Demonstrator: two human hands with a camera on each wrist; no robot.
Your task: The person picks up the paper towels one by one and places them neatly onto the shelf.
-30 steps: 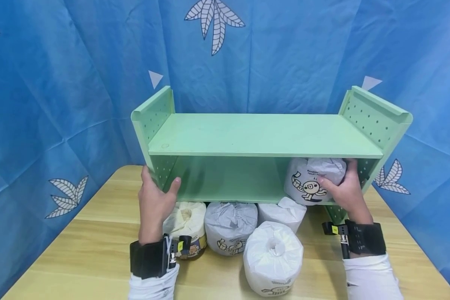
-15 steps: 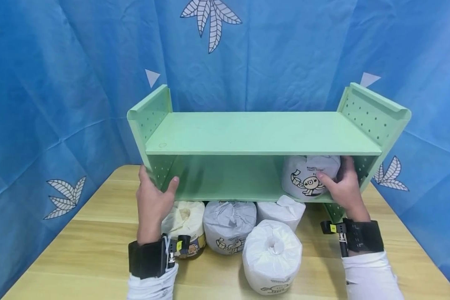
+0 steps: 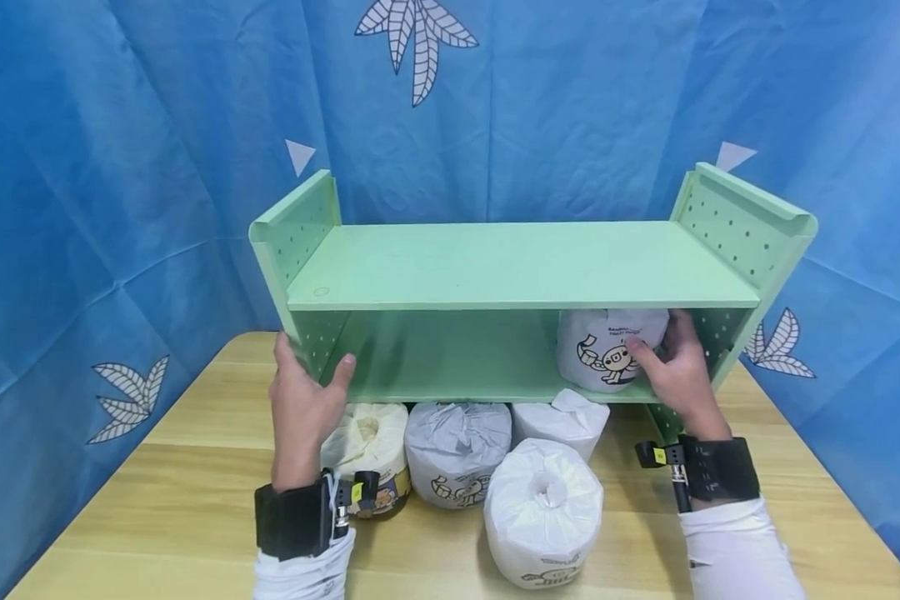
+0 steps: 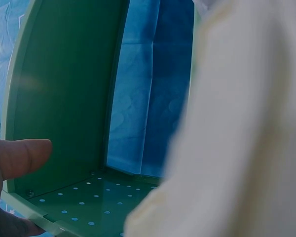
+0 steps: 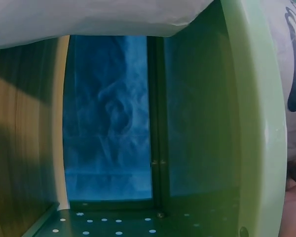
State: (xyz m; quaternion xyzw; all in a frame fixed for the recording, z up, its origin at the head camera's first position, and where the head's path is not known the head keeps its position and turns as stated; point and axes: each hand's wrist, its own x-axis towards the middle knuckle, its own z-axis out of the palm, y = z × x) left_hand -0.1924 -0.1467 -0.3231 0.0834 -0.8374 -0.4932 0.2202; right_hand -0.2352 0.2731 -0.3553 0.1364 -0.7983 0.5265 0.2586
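Right hand [image 3: 675, 367] curled round wrapped roll [image 3: 607, 350], which sits at right end of green shelf's [image 3: 521, 267] lower board, against right side panel. Left hand [image 3: 303, 400] grips the shelf's left side panel, thumb inside. Four more rolls [image 3: 457, 450] on table [image 3: 157, 500] below the shelf's front edge.
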